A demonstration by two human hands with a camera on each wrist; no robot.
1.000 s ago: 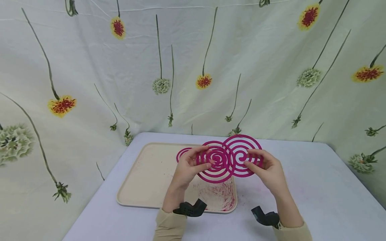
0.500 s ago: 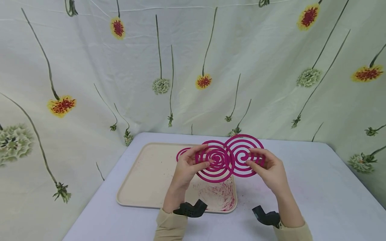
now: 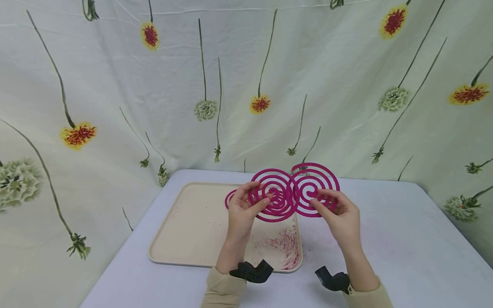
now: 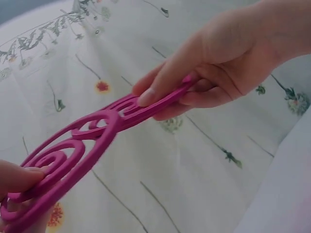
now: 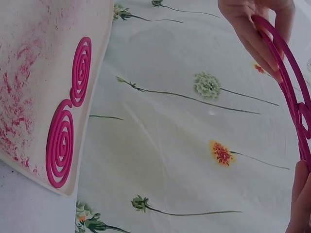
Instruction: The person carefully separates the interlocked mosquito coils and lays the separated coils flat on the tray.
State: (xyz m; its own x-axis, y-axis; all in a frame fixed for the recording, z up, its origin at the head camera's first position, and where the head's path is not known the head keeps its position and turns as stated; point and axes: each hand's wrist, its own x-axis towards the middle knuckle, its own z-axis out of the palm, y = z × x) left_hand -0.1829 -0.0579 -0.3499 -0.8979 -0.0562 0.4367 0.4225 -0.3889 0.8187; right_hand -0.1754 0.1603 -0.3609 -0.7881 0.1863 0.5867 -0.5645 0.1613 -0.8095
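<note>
Two magenta mosquito coils are held up in front of the body, joined or overlapping at their meeting edges. My left hand pinches the left coil between thumb and fingers, near its inner rings. My right hand pinches the right coil at its outer side. In the left wrist view both coils are seen nearly edge-on, spanning the space between the hands. Whether they are one linked piece or separate, I cannot tell.
Behind and below lies a beige tray with magenta crumbs at its right side. Two more coils, an upper one and a lower one, lie near its edge. The tray rests on a white table before a flowered cloth.
Both hands have raised the held coils slightly. The right coil's loose outer end now shows at its upper left. Both wrists have shifted a little, and the grips stay the same.
</note>
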